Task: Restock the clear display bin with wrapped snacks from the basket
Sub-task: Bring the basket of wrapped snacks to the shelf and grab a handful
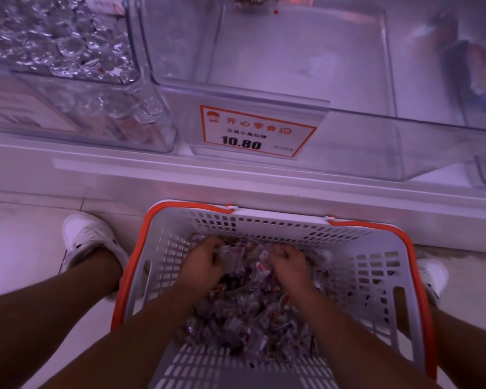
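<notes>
1. I see the wrapped snacks (244, 313) heaped on the floor of the basket (376, 276), thickest from the middle toward its far wall, with bare slatted bottom showing at the near edge.
2. The basket is white with an orange rim and stands on the floor tiles, its far wall just beside the base of the shelf (236, 178). Inside, there is open room along the left and right walls.
3. The clear display bin (292, 66) sits on the shelf straight above the basket's far edge. Its top is open and most of its floor is bare; I can make out only something small at its far wall, too blurred to name.
4. A price tag (254, 131) reading 10.80 hangs on the bin's front left corner.
5. My left hand (202, 262) is down in the pile near the far wall, fingers curled into the wrappers and gripping some.
6. My right hand (289, 262) lies just beside it, fingers likewise curled and clutching snacks, with a small gap between the two hands.
7. A neighbouring bin (68, 51) at the shelf's left end holds silvery wrapped pieces.
8. A white shoe (87, 237) stands left of the basket, another (432, 276) against its right side.
</notes>
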Demonstrator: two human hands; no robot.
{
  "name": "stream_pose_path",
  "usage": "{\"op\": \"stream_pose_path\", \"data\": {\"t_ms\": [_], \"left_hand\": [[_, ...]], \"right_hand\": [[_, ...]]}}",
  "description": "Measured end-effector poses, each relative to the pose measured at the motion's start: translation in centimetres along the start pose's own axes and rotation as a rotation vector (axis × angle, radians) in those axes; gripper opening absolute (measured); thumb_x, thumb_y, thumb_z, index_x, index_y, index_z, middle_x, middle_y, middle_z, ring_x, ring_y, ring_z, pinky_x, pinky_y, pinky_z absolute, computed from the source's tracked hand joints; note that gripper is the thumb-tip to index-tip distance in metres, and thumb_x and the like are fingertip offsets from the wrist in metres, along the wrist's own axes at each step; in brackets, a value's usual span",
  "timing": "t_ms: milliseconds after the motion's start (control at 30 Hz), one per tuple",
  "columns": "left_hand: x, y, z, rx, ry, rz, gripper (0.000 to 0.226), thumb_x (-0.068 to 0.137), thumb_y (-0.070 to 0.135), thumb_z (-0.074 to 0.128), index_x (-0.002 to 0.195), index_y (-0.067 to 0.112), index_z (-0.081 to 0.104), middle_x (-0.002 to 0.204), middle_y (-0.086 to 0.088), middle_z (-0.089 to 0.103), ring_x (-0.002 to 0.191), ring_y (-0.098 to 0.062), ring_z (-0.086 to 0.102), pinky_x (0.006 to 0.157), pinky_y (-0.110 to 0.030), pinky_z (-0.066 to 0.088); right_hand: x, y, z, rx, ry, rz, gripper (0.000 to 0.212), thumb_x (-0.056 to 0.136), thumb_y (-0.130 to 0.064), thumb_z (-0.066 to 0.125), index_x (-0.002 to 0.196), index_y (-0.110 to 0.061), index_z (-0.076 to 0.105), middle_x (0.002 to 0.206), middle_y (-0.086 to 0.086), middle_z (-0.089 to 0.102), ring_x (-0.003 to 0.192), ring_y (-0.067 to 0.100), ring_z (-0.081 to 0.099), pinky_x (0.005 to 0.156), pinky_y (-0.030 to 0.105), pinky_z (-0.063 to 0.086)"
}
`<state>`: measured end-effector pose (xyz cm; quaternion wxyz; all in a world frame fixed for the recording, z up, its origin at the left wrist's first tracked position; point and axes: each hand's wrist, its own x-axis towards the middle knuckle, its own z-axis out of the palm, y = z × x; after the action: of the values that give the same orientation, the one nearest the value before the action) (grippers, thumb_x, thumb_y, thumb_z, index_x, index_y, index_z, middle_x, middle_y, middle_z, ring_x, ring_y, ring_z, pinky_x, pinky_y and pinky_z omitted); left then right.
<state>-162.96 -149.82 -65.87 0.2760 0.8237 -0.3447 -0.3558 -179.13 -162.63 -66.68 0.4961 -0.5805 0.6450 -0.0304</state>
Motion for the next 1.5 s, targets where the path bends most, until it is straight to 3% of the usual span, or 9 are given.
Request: {"op": "stream_pose_path", "data": {"t_ms": [100,233,400,500,767,967,1200,1333,1500], "left_hand": [[1.2,0.7,1.0,0.134,-0.035,-0.05,0.037,0.086,0.009,0.056,0.122,0.018,0.061,0.127,-0.011,0.061,0.11,-0.032,0.062,0.098,-0.039,0.048],[1.0,1.9,3.5,0.489,-0.154,-0.045,0.059,0.089,0.028,0.057,0.143,0.021,0.036,0.143,-0.014,0.034,0.122,-0.037,0.049,0.106,-0.042,0.038],[-0.3,2.0,5.9,0.689,-0.213,-0.018,0.085,0.089,0.038,0.055,0.156,0.017,0.007,0.15,-0.011,0.023,0.125,-0.033,0.04,0.106,-0.042,0.033],[0.3,1.1,4.7,0.514,-0.192,0.018,0.08,0.085,0.036,0.059,0.154,0.021,0.022,0.148,-0.008,0.03,0.123,-0.032,0.044,0.106,-0.039,0.035],[0.3,2.6,-2.1,-0.261,-0.079,-0.199,0.02,0.089,-0.003,0.064,0.107,0.003,0.073,0.106,-0.009,0.074,0.103,-0.022,0.068,0.096,-0.03,0.052],[-4.3,12.2,-10.5,-0.692,-0.243,-0.343,0.049,0.078,-0.022,0.041,0.105,0.009,0.066,0.059,-0.002,0.055,0.036,-0.011,0.046,0.032,-0.013,0.029],[-13.0,23.1,-16.3,-1.211,-0.324,-0.148,0.033,0.084,0.005,0.045,0.066,0.007,0.073,0.062,-0.012,0.067,0.044,-0.02,0.061,0.039,-0.017,0.045],[-13.8,25.4,-15.5,-1.299,-0.091,-0.107,0.049,0.073,0.02,0.071,0.121,0.01,0.065,0.099,-0.021,0.071,0.07,-0.027,0.068,0.061,-0.033,0.056],[-12.0,26.5,-15.5,-1.292,-0.136,-0.05,0.054,0.07,0.005,0.072,0.124,0.0,0.063,0.118,-0.031,0.066,0.099,-0.039,0.064,0.101,-0.061,0.043]], "right_hand": [[0.4,-0.6,1.3,0.028,-0.087,0.123,0.023,0.08,-0.022,0.077,0.098,-0.007,0.075,0.09,0.008,0.07,0.07,0.011,0.062,0.063,0.01,0.047],[1.0,-1.1,3.9,-0.145,-0.148,0.073,0.04,0.084,-0.043,0.067,0.107,-0.011,0.073,0.11,0.01,0.073,0.107,0.029,0.066,0.094,0.033,0.051],[1.6,-1.5,5.2,-0.103,-0.148,0.113,0.033,0.075,-0.042,0.072,0.095,-0.016,0.077,0.104,0.008,0.076,0.098,0.023,0.07,0.091,0.034,0.055],[1.7,-1.7,5.2,0.065,-0.137,0.217,0.014,0.066,-0.023,0.086,0.07,-0.019,0.073,0.088,0.008,0.077,0.077,0.016,0.07,0.082,0.032,0.059],[-2.1,-4.4,1.1,0.473,-0.264,0.281,0.025,0.072,-0.012,0.086,0.092,-0.004,0.075,0.088,0.016,0.077,0.073,0.026,0.072,0.067,0.038,0.061],[-8.7,-10.4,-6.6,0.574,-0.575,0.156,0.024,0.095,-0.008,0.054,0.087,-0.002,0.076,0.081,0.013,0.074,0.058,0.02,0.066,0.053,0.031,0.055],[-20.0,-17.9,-13.8,0.857,-0.583,-0.18,0.029,0.087,-0.007,0.058,0.109,0.009,0.068,0.111,0.026,0.07,0.098,0.035,0.067,0.093,0.056,0.054],[-23.3,-19.2,-13.9,0.858,-0.377,-0.293,0.02,0.092,-0.014,0.059,0.1,-0.007,0.076,0.1,0.012,0.076,0.082,0.017,0.072,0.071,0.032,0.053],[-22.5,-20.6,-14.7,0.882,-0.31,-0.341,0.017,0.091,-0.013,0.063,0.096,-0.011,0.079,0.098,0.012,0.077,0.083,0.017,0.074,0.058,0.021,0.053]]}}
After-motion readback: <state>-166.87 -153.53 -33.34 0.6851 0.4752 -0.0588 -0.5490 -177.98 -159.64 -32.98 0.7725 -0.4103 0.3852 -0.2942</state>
